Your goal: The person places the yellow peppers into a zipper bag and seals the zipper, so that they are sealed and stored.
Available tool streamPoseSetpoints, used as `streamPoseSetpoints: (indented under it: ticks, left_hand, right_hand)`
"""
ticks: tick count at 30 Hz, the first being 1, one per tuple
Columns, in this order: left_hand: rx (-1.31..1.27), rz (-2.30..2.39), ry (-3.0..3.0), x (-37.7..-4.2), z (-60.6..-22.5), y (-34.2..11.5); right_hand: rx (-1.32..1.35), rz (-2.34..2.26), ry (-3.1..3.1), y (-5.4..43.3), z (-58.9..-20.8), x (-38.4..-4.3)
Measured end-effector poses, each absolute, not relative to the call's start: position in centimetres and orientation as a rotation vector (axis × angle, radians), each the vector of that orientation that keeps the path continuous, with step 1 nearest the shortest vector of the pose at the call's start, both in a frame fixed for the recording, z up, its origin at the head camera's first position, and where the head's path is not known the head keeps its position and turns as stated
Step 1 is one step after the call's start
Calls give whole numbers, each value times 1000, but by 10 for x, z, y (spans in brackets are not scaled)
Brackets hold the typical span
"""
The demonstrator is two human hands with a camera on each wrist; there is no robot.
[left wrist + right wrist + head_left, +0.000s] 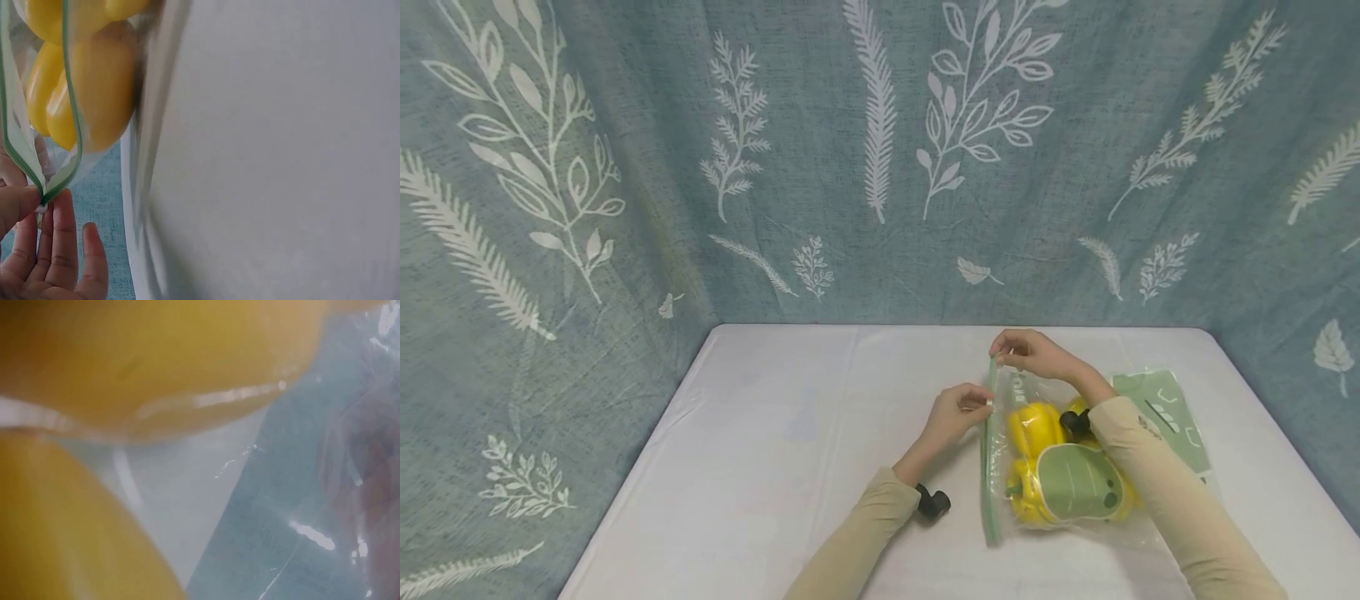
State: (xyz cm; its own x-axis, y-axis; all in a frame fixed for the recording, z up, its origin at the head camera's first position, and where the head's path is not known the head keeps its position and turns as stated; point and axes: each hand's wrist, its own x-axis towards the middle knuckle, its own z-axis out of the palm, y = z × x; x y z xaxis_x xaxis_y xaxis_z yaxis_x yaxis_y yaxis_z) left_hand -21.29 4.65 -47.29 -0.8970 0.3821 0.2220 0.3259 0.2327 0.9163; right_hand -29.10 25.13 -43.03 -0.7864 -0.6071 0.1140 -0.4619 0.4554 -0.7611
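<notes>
A clear zip bag [1011, 525] with a green zip strip [989, 467] lies on the table, with yellow bell peppers [1034, 428] inside. My right hand [1033, 352] pinches the far end of the strip. Midway along it, my left hand [953, 415] holds the zip between thumb and fingertips. A small white piece [42, 209] shows at those fingertips in the left wrist view, where two green edges meet and spread apart above. The right wrist view is filled by blurred peppers [206, 362] behind clear plastic, with a hazy hand [372, 487] at the right.
A green printed sheet [1172, 417] lies partly under the bag's right side, near the right sleeve [1172, 492]. Black wrist cameras sit at the left wrist [933, 505] and right wrist [1075, 423]. The white table [760, 467] borders a leaf-patterned teal curtain [820, 167].
</notes>
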Motion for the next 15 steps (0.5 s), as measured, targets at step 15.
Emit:
streamPoseSetpoints:
  ticks: [15]
  left_hand:
    - [586,1797,2345,-210,-483,43]
  right_hand:
    - [-919,-1210,2541,248,-425,-285]
